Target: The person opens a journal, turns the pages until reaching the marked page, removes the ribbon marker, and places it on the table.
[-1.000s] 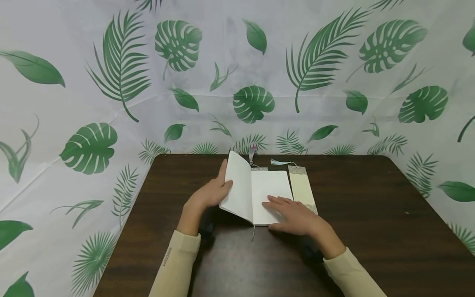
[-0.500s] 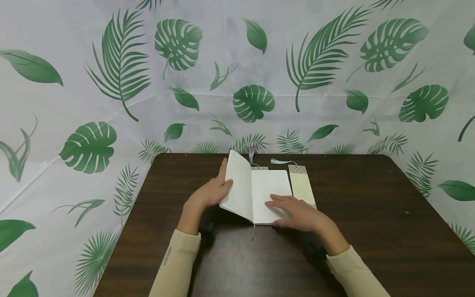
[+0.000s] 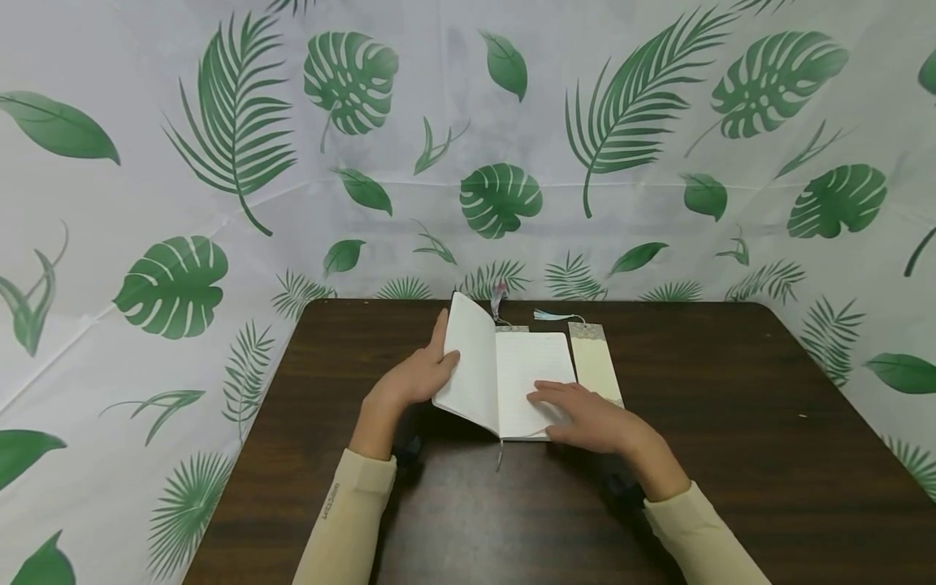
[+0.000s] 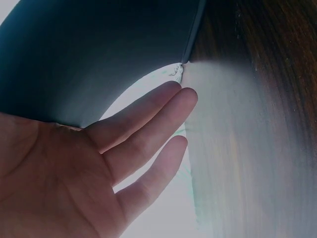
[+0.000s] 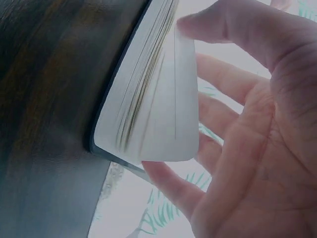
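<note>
An open lined notebook [image 3: 528, 366] lies on the dark table, its left part raised at a slant. My left hand [image 3: 413, 375] holds that raised part, thumb on the page and other fingers behind the cover. In the left wrist view the dark cover [image 4: 99, 54] hides the thumb and index finger of my left hand [image 4: 74, 173]. My right hand [image 3: 592, 418] is at the lower right corner, where a page lifts. The right wrist view shows this loose page [image 5: 173, 109] between the thumb and fingers of my right hand [image 5: 247, 124].
A cream bookmark [image 3: 594, 361] with a pale blue tassel [image 3: 553, 316] lies right of the notebook. Behind the notebook, another bookmark [image 3: 512, 329] with a pinkish tassel [image 3: 498, 299] is mostly covered. A ribbon [image 3: 500, 459] sticks out at the spine. A leaf-print cloth [image 3: 409, 195] hangs behind the table.
My right hand has drawn slightly right along the page, and its thumb has lifted the page's lower right corner. My left hand keeps the raised part in place.
</note>
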`<state>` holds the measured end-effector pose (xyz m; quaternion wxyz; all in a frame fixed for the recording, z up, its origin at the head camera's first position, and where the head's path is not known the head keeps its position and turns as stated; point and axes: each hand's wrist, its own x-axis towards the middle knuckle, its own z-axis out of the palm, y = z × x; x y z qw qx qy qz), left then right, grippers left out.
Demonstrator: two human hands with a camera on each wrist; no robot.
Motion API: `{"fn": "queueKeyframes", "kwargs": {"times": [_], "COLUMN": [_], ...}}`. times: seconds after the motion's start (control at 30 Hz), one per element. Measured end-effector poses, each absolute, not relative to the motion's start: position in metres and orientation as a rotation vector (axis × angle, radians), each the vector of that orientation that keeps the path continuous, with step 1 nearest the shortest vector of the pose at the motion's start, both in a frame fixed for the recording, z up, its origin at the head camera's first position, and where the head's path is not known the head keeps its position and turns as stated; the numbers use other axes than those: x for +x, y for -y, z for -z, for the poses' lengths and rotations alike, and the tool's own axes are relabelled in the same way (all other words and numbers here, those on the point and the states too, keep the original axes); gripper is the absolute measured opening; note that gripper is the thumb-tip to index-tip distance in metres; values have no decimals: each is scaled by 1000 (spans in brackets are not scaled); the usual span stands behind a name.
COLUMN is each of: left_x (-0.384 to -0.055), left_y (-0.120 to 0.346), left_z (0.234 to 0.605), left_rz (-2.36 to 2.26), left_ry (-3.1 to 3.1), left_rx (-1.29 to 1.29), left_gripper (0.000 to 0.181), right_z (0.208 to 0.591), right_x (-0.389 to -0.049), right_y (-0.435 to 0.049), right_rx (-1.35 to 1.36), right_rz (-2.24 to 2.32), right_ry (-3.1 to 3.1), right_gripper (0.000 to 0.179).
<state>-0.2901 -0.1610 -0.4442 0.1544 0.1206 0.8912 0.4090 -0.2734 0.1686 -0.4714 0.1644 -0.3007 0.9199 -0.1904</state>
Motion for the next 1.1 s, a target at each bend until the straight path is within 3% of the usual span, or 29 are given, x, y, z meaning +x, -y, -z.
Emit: {"fn": "queueKeyframes", "kwargs": {"times": [0.17, 0.33, 0.5, 0.63, 0.7, 0.77, 0.93, 1.1], "left_x": [-302, -288, -286, -285, -285, -284, -283, -284], "left_y": [167, 160, 156, 157, 157, 157, 156, 157], "left_z": [460, 443, 441, 441, 441, 441, 441, 442], "left_rz": [-1182, -1165, -1155, -1155, -1152, -1152, -1156, -1161], "left_ry": [-2553, -2568, -2593, -2589, -2591, -2597, -2600, -2595], "left_rx": [412, 343, 326, 329, 331, 331, 333, 338], "left_gripper": [81, 79, 80, 80, 81, 81, 81, 81], "right_z": [468, 462, 458, 460, 463, 465, 476, 486], "right_x": [-275, -275, -276, -281, -281, -278, -267, -258], "right_y": [-166, -169, -178, -176, -172, -166, -150, -135], "right_rx": [-825, -753, -684, -741, -754, -731, -800, -901], "right_rz": [496, 512, 683, 900, 963, 972, 860, 597], "right_ry": [-2644, -2779, -2899, -2910, -2891, -2862, -2859, -2887], "right_gripper": [60, 65, 99, 114, 111, 96, 49, 64]}}
